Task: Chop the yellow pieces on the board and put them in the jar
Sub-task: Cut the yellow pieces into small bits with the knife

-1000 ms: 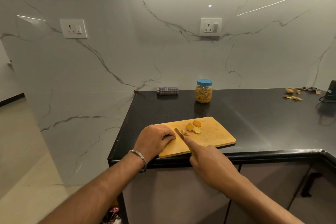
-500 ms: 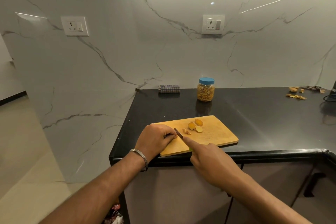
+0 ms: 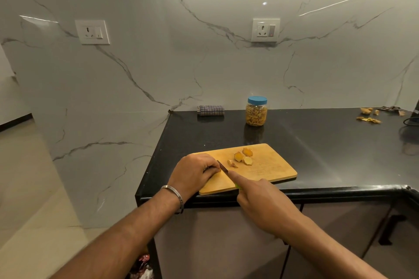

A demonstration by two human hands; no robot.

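A wooden cutting board (image 3: pixel 267 170) lies at the front edge of the black counter. Several yellow pieces (image 3: pixel 243 157) sit near its far left part. My right hand (image 3: pixel 260 201) grips a knife (image 3: pixel 223 168) with a green handle, index finger stretched along the blade's back. My left hand (image 3: pixel 195 173) is curled on the board's left end, fingertips right beside the blade; what it pins there is hidden. A clear jar (image 3: pixel 256 111) with a blue lid on, filled with yellow bits, stands behind the board near the wall.
A folded checked cloth (image 3: pixel 210 110) lies against the wall left of the jar. Peel scraps (image 3: pixel 369 116) are scattered at the far right, beside a black cable (image 3: pixel 411 120). The counter (image 3: pixel 328 142) ends just left of the board. Two wall sockets sit above.
Both hands stay in place on the board, knife blade next to the left fingertips. The camera view has shifted slightly.
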